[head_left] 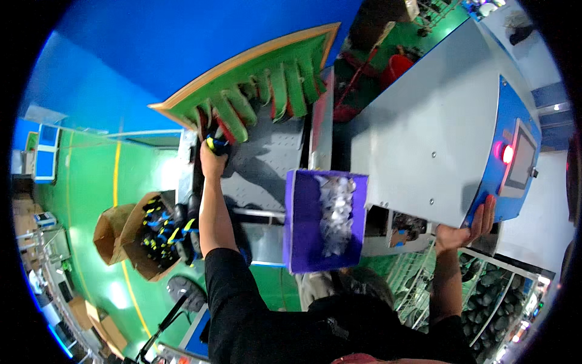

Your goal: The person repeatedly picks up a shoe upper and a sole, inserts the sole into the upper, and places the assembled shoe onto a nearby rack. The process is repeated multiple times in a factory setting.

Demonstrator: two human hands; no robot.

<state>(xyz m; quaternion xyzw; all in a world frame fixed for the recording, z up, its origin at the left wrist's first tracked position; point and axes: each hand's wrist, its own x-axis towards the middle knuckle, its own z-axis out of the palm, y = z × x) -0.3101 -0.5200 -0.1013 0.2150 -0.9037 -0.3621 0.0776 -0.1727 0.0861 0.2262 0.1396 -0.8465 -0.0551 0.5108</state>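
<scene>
My left hand (212, 161) reaches to the left end of the strip curtain and is closed on a dark piece with yellow and blue bands (217, 144); its exact kind is hard to make out. Green and red strips (229, 115) hang just beyond it, over a grey perforated metal bed (260, 164). My right hand (467, 232) lies with fingers stretched out against the lower edge of a grey machine cabinet's blue control panel (494, 176). A red light (507, 154) glows on that panel, beside a dark screen (522, 155).
In front of me stands a purple box (296, 224) of whitish, shiny pieces. Cardboard boxes (112, 233) on the left hold black pieces with yellow and blue marks. A wire rack (479, 255) of dark pieces is at lower right. A red bucket (397, 68) stands behind the cabinet.
</scene>
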